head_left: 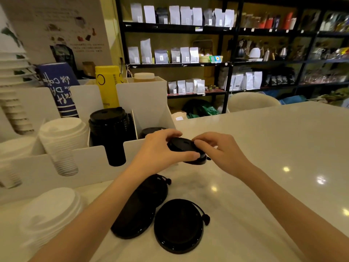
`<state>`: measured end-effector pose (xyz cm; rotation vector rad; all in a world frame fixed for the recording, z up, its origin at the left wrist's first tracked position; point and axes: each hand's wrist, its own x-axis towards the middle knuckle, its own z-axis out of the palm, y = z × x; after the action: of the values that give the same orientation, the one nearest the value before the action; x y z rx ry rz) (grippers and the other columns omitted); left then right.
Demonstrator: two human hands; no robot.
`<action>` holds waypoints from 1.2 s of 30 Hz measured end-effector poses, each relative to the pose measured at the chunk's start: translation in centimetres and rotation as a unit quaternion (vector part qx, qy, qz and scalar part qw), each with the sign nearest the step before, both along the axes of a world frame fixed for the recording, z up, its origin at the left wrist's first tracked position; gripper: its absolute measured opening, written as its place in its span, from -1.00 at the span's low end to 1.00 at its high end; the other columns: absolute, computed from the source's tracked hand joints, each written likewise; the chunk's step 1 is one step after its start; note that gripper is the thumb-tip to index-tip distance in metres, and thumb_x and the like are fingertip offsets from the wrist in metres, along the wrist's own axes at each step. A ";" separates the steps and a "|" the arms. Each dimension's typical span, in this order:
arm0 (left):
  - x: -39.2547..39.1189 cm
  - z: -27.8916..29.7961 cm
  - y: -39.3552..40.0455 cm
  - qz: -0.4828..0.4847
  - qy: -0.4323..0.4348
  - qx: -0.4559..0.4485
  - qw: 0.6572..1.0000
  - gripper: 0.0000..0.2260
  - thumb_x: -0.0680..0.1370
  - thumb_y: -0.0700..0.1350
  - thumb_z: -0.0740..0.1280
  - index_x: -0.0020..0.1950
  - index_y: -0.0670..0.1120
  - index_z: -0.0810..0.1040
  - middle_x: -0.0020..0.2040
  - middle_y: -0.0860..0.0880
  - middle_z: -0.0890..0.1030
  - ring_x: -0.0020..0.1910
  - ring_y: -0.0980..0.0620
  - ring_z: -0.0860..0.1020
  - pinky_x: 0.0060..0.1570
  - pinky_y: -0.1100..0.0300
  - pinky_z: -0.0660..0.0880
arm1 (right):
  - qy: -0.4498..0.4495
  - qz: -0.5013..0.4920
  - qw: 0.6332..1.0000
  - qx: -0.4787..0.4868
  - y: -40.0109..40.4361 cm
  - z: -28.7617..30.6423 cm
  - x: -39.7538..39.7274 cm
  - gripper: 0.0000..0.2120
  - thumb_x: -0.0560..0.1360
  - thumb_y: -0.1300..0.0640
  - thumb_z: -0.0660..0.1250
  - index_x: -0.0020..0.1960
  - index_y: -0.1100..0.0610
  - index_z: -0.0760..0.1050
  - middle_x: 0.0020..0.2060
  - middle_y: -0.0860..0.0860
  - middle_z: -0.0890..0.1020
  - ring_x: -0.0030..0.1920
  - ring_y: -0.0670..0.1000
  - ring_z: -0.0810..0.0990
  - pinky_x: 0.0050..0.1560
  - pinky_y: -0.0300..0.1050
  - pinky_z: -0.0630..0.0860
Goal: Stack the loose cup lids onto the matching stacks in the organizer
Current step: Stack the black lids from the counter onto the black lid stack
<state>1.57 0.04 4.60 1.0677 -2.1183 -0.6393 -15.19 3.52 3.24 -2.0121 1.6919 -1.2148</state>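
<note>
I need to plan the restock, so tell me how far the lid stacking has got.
Done: the organizer already holds a tall black lid stack, a white lid stack and a short black stack.
In hand: both hands, left hand and right hand, hold one black lid beside that short stack.
Left: two loose black lids and loose white lids lie on the counter.

A round black plastic lid is held up in the air, tilted, just beside the white organizer. Two more black lids lie flat on the worktop, touching. Tall black and white lid stacks sit in the organizer.
</note>
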 end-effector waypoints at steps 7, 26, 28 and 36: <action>4.7 3.8 -0.7 0.068 0.083 -0.069 0.992 -0.61 0.25 0.09 0.48 0.03 0.04 0.55 -0.12 0.17 0.55 -0.06 0.19 0.51 -0.05 0.36 0.44 | -0.067 0.055 0.992 -0.088 -2.8 4.8 5.3 -0.60 0.52 0.01 0.02 -0.07 0.16 0.59 -0.16 0.18 0.65 -0.14 -0.01 0.54 -0.20 -0.37 0.40; 11.1 3.3 -6.7 0.285 0.119 -0.148 0.939 -0.52 0.28 0.09 0.47 0.11 -0.09 0.54 0.08 -0.04 0.61 0.04 0.07 0.48 0.05 0.25 0.34 | -0.254 0.144 0.956 0.017 -11.5 4.5 14.4 -0.52 0.57 -0.05 -0.10 0.24 0.11 0.47 0.15 -0.02 0.53 0.18 -0.10 0.42 0.25 -0.19 0.26; 11.1 3.1 -6.9 0.288 0.098 -0.135 0.943 -0.51 0.29 0.12 0.45 0.13 -0.08 0.53 0.10 -0.05 0.60 0.07 0.04 0.49 0.07 0.22 0.35 | -0.250 0.144 0.957 0.027 -11.7 4.4 14.1 -0.52 0.57 -0.05 -0.11 0.21 0.11 0.48 0.09 -0.04 0.54 0.10 -0.15 0.45 0.15 -0.33 0.30; 11.2 3.4 -6.7 0.260 0.066 -0.092 0.959 -0.52 0.34 0.11 0.41 0.21 -0.04 0.50 0.16 -0.02 0.59 0.00 0.19 0.39 0.00 0.31 0.30 | -0.252 0.112 0.961 0.008 -12.6 4.2 13.7 -0.53 0.57 -0.02 -0.09 0.05 0.11 0.57 -0.06 -0.06 0.58 -0.07 -0.23 0.49 -0.10 -0.51 0.24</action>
<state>12.82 -6.68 8.01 1.3606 -1.6439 -0.2434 -1.50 -9.05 7.47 -1.6372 1.1907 -1.4629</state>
